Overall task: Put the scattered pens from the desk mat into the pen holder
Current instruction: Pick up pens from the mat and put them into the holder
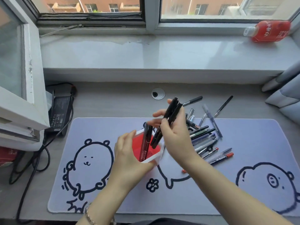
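A person's left hand (129,158) gripped the red-lined pen holder (150,149) on the cartoon desk mat (211,197), two black pens (146,142) already inside, while the right hand (176,135) pinched two black markers (168,120) above its rim; a heap of loose pens (206,138), too tangled to count, lay just beyond, one red bottle (269,30) on the windowsill (146,54)

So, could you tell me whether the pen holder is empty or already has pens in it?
Partly filled: the pen holder has dark pens standing inside, and its red interior remains visible around them.
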`<state>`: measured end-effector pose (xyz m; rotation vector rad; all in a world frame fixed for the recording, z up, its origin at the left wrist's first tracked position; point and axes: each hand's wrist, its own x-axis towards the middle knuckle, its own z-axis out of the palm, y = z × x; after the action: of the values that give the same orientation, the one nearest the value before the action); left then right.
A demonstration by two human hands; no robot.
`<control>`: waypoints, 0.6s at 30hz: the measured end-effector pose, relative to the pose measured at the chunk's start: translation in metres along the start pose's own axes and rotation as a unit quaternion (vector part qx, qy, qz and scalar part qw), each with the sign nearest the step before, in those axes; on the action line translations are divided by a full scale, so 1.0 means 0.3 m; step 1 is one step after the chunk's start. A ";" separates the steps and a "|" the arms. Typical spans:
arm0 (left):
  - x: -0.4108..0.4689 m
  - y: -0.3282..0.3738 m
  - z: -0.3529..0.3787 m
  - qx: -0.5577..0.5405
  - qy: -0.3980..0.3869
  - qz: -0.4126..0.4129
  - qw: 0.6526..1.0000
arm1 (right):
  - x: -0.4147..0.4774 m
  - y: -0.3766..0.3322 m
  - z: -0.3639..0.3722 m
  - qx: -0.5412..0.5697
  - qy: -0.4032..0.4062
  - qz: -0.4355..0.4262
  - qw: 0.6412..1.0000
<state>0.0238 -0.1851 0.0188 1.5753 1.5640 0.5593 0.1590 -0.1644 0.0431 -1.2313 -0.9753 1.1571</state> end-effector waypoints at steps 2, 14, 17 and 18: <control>0.004 0.032 0.036 -0.009 -0.016 0.027 0.999 | -0.050 0.055 -0.002 -0.083 0.013 -0.036 0.996; 0.026 0.075 0.085 0.010 -0.010 0.037 0.999 | -0.043 0.094 -0.231 -0.357 0.028 -0.136 0.924; 0.027 0.057 0.067 0.022 0.008 0.037 0.999 | 0.052 0.138 -0.376 -0.482 -0.004 -0.005 0.876; 0.025 0.048 0.062 0.024 0.011 0.031 0.999 | 0.081 0.168 -0.415 -0.530 -0.038 0.043 0.846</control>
<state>0.0480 -0.1807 0.0181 1.6642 1.5601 0.5793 0.2791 -0.1642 -0.0221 -2.1083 -1.7405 0.6849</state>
